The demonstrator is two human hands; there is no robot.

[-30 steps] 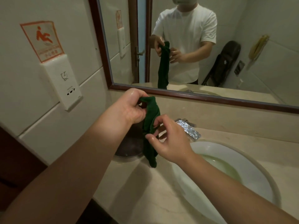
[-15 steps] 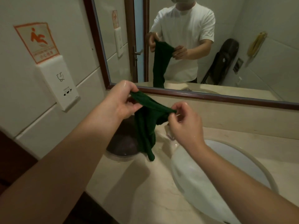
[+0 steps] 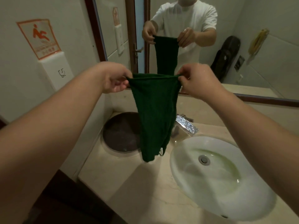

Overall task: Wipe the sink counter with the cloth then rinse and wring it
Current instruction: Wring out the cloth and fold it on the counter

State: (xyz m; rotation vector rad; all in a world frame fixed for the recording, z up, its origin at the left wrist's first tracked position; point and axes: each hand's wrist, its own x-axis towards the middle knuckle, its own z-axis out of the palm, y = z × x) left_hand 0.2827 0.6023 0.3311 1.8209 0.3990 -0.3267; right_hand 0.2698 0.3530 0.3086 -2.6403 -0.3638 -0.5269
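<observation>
A dark green cloth (image 3: 154, 115) hangs spread open in the air above the beige sink counter (image 3: 129, 183). My left hand (image 3: 115, 78) pinches its upper left corner and my right hand (image 3: 195, 80) pinches its upper right corner, with the top edge pulled taut between them. The cloth's lower end dangles just left of the white oval basin (image 3: 186, 175). A chrome tap (image 3: 186, 124) sits behind the basin, partly hidden by the cloth. The basin holds a greenish film of water around the drain (image 3: 204, 159).
A dark round lid (image 3: 121, 132) is set into the counter left of the basin. A framed mirror (image 3: 242, 29) runs along the back wall and reflects a person holding the cloth. A white wall box (image 3: 55, 70) with an orange warning sign stands at left.
My hands have risen and moved apart, so the bunched cloth now hangs unfolded and stretched between them. The view has tilted to show more of the basin.
</observation>
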